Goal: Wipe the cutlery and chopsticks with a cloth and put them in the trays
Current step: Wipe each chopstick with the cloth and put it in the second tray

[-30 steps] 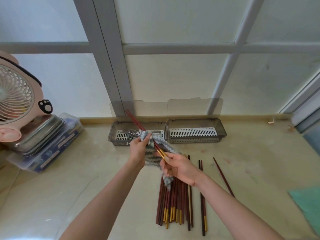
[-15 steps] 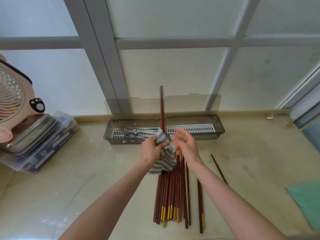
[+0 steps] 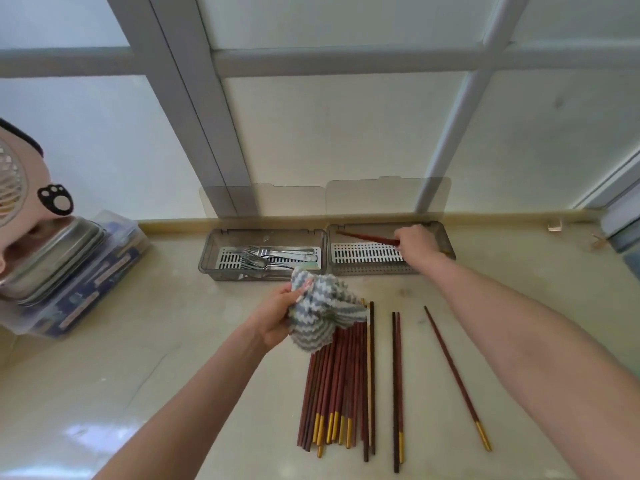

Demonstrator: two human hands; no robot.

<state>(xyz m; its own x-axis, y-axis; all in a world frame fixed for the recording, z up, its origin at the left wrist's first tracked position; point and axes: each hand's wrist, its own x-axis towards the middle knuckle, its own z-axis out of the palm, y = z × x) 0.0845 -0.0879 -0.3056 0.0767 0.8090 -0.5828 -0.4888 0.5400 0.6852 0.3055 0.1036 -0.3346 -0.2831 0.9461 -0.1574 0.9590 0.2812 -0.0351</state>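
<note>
My left hand (image 3: 273,322) grips a bunched grey-and-white zigzag cloth (image 3: 320,315) above the counter. My right hand (image 3: 414,242) reaches into the right tray (image 3: 367,270) and holds red-brown chopsticks (image 3: 367,238) lying along the tray's back wall. The left tray (image 3: 207,254) holds forks and spoons (image 3: 273,258) on its white slatted insert. A bundle of several red-brown chopsticks with gold ends (image 3: 337,386) lies on the counter below the cloth. Beside the bundle lies a dark pair (image 3: 397,386), and a single chopstick (image 3: 455,375) farther right.
Both trays' clear lids (image 3: 388,195) stand open against the window frame. A pink fan (image 3: 20,188) sits at the far left over a steel tray (image 3: 52,254) on a clear plastic box (image 3: 86,282). A blue-grey object (image 3: 627,247) stands at the right edge.
My right hand pulled the chopsticks out of the cloth, swung them from upright to level, and carried them right into the right tray. My left hand stayed with the cloth.
</note>
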